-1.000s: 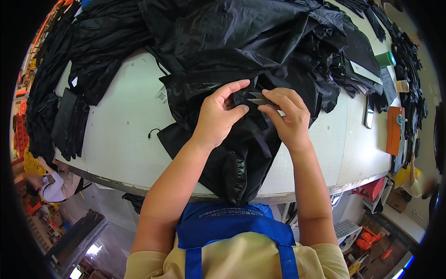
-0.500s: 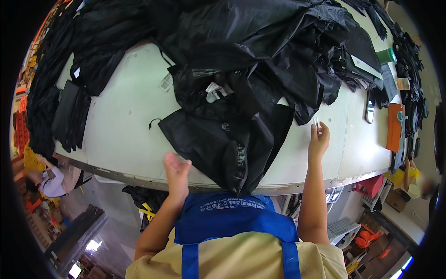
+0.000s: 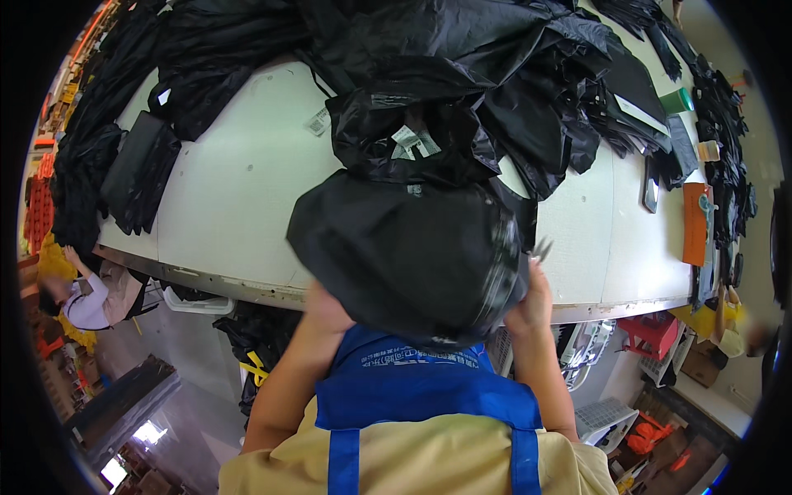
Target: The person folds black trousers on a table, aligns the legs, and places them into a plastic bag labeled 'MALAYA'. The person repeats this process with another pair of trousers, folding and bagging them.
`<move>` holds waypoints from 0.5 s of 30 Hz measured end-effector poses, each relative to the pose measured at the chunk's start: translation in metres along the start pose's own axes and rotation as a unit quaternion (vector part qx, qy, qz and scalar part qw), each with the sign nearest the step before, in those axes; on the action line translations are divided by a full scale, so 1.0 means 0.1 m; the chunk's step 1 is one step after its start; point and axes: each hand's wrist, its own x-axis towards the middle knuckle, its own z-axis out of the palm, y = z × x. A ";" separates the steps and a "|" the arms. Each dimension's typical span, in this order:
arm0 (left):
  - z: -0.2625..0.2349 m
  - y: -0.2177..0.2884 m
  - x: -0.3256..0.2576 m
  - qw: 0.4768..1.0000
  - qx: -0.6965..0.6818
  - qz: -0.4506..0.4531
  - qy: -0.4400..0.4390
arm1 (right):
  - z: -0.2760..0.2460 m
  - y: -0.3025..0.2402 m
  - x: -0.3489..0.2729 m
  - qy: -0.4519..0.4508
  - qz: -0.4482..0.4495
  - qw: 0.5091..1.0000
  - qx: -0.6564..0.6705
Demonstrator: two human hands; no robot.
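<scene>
Holding smooth, rounded black fabric and pointed metal snips.

Garment black, blurred pale streaks down one side; tag white with dark print; bench pale grey-white; apron blue, whitish lettering; shirt plain beige; cylinder green; flat board orange; snips silver-grey

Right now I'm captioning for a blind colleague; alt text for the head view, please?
Black fabric is raised between a person's left hand and right hand, both partly hidden by it; metal snips jut from the right hand. More black garments lie heaped on the white table beyond.
</scene>
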 end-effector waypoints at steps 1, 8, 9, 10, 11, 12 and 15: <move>-0.10 -0.26 0.17 0.995 0.073 -0.041 0.052 | 0.05 0.07 -0.06 0.011 -0.006 0.999 -0.048; 0.52 -0.36 0.69 0.979 0.203 -0.001 0.026 | -0.29 0.13 -0.14 -0.034 -0.149 0.824 -0.546; 0.60 -0.33 0.68 0.976 0.215 0.012 0.020 | -0.32 0.02 -0.13 -0.024 -0.166 0.762 -0.625; 0.65 -0.33 0.66 0.972 0.232 0.025 0.018 | -0.28 -0.05 -0.14 -0.012 -0.179 0.692 -0.699; 0.71 -0.32 0.65 0.967 0.254 0.037 0.014 | -0.16 -0.14 -0.20 0.003 -0.218 0.665 -0.715; 0.76 -0.31 0.63 0.961 0.272 0.050 0.011 | -0.11 -0.14 -0.22 0.024 -0.348 0.643 -0.682; 0.86 -0.34 0.59 0.939 0.333 0.090 0.003 | 0.29 -0.34 -0.37 -0.011 -0.396 0.796 -0.458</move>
